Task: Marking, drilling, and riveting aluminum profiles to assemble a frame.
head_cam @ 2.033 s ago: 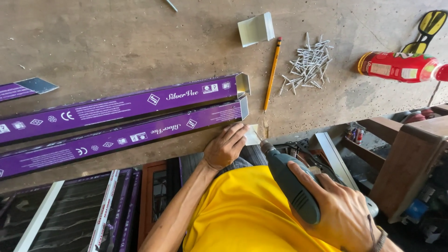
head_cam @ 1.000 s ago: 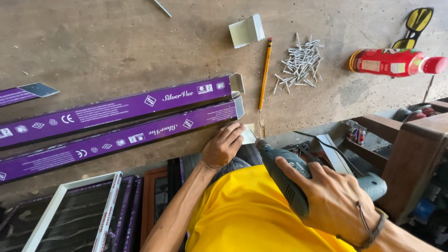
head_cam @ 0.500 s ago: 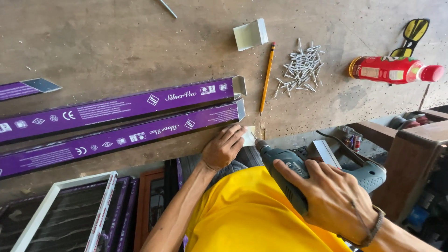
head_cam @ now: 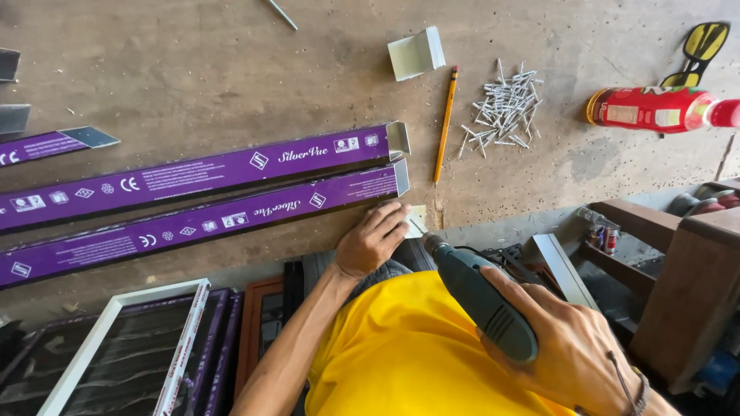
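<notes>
View from above onto a worn wooden workbench. We see the left hand lying palm-down at the bench's near edge, its fingers loosely curled and pressing on a small pale bracket that sits just beside the end of the nearer purple-wrapped profile. The hand closes around nothing; it only bears down on the piece. The right hand is wrapped firmly round the body of a teal power drill, fingers over the top of the housing. The drill's thin bit points up and to the left, and its tip meets the pale bracket right by the left fingertips.

A second purple-wrapped profile lies parallel to the first and farther from us, the two nearly touching along their length. Beyond the bracket, an orange pencil lies pointing away from us, and to its right a loose heap of nails. A folded metal offcut rests above the pencil. A red bottle lies on its side at the right, with a yellow-and-black tool behind it. Below the bench edge at the left stands a white-edged frame. Nothing lies between drill and bracket.
</notes>
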